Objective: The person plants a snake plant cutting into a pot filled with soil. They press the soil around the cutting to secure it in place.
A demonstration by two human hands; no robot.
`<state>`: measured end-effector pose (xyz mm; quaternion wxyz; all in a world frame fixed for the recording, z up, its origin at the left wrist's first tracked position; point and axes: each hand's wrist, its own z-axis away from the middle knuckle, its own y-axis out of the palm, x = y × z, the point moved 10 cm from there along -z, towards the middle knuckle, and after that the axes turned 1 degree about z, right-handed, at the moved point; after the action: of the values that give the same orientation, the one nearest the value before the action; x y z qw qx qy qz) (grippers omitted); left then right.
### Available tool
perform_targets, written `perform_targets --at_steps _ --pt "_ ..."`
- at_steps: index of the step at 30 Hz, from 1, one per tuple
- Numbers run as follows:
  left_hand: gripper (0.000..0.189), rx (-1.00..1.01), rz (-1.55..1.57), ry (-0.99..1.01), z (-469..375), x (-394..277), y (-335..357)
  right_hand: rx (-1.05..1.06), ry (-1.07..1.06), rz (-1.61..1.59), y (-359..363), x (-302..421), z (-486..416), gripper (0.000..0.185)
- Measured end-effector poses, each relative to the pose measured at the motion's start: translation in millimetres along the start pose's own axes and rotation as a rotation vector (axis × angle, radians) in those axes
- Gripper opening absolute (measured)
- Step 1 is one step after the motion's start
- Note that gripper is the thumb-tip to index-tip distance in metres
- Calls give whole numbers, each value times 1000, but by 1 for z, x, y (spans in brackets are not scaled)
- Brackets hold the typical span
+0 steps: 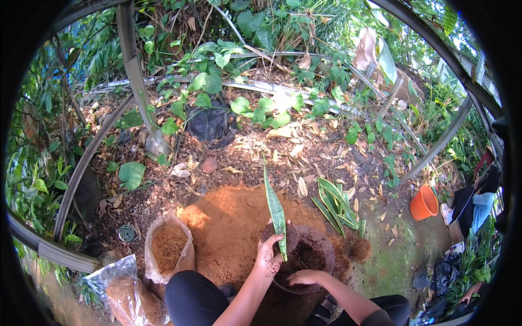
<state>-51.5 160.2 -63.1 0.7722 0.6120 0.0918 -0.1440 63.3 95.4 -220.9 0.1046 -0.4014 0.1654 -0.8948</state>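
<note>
Soil-smeared, my left hand [269, 253] grips the lower end of a long snake plant leaf [274, 203], which stands nearly upright. My right hand [302, 278] reaches into a wide round tub [328, 248] of dark soil, its fingers partly hidden at the soil. Behind the leaf, at the tub's left rim, is a dark fibrous clump [292, 238]; how it is supported cannot be made out. More snake plant leaves [336, 203] lie on the ground beyond the tub. A round ball of brown fibre [361, 250] sits at its right.
Reddish-brown loose material [228, 220] is heaped before me. A plastic bag of coconut fibre [169, 248] stands left, with a clear plastic bag [132, 293] nearer. An orange bucket [423, 203] stands right, near another person [469, 203]. Curved metal bars [91, 157] frame the left side.
</note>
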Motion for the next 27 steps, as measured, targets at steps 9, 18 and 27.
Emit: perform_targets --at_steps 9,18,27 --pt "55 -25 -27 10 -7 6 -10 -582 551 393 -87 -66 -22 54" --pt "54 -49 -64 -9 -8 10 -13 -343 131 489 5 -54 -116 47" --pt "55 -53 -36 -7 -4 3 -9 -523 382 234 -91 -52 -28 27"
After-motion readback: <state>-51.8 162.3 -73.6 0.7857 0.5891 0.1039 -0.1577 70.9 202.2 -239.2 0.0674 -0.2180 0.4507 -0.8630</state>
